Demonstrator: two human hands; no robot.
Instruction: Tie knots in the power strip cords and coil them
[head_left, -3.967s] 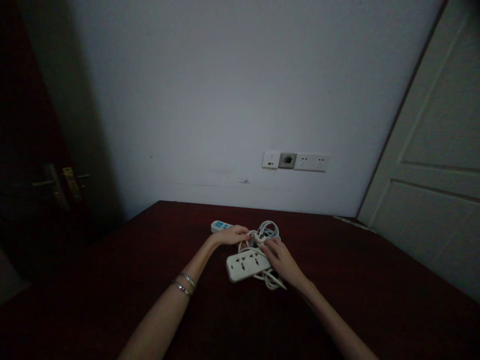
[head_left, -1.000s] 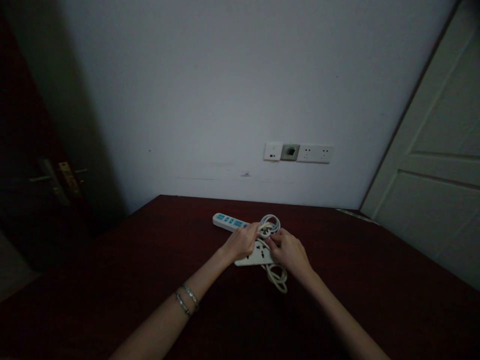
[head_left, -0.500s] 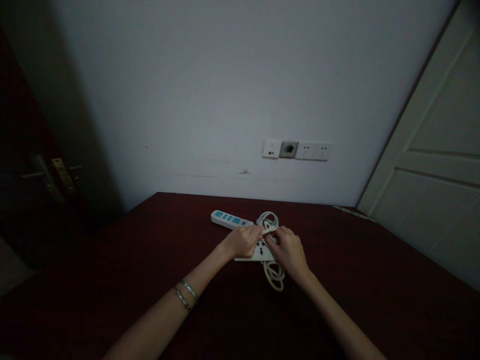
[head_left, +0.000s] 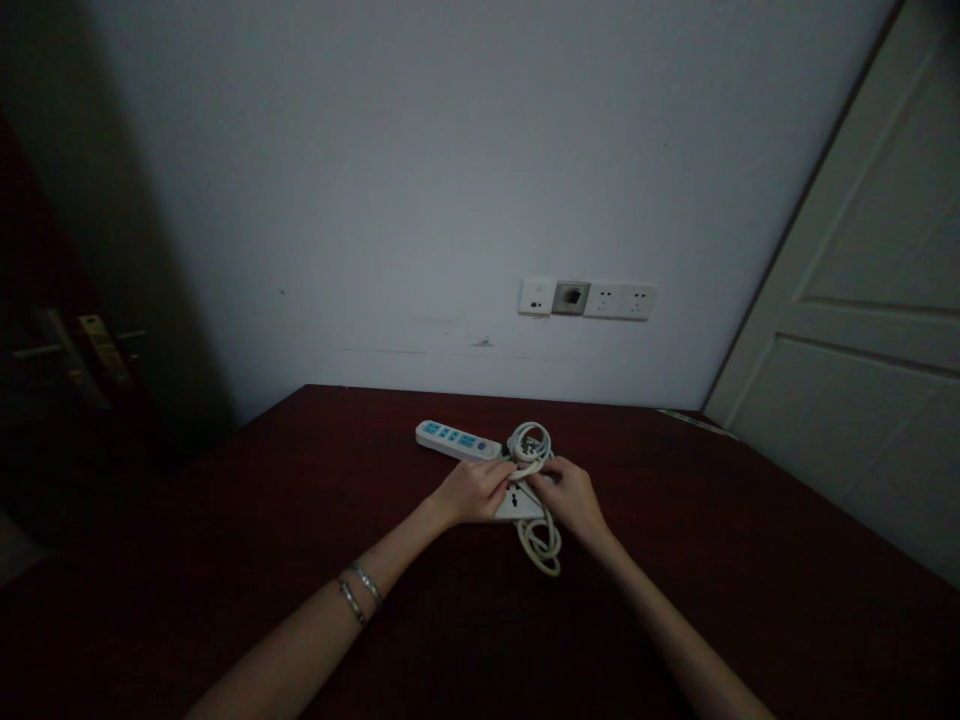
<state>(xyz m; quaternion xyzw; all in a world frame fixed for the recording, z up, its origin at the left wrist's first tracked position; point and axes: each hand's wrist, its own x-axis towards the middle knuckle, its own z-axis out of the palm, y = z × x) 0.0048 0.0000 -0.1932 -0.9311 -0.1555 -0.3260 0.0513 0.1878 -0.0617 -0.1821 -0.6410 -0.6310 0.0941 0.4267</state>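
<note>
Where left hand (head_left: 472, 490) and right hand (head_left: 573, 496) pinch white cord (head_left: 529, 468), both closed down, white power strip (head_left: 520, 506) beneath.

The white socket block (head_left: 517, 510) has 2 obstacles: left hand (head_left: 474, 488) over its left end, right hand (head_left: 570, 496) at its right. Coiled cord (head_left: 545, 443) bars its far side, cord loops (head_left: 555, 546) its near edge; tabletop (head_left: 720, 540) farther right is passable.
</note>
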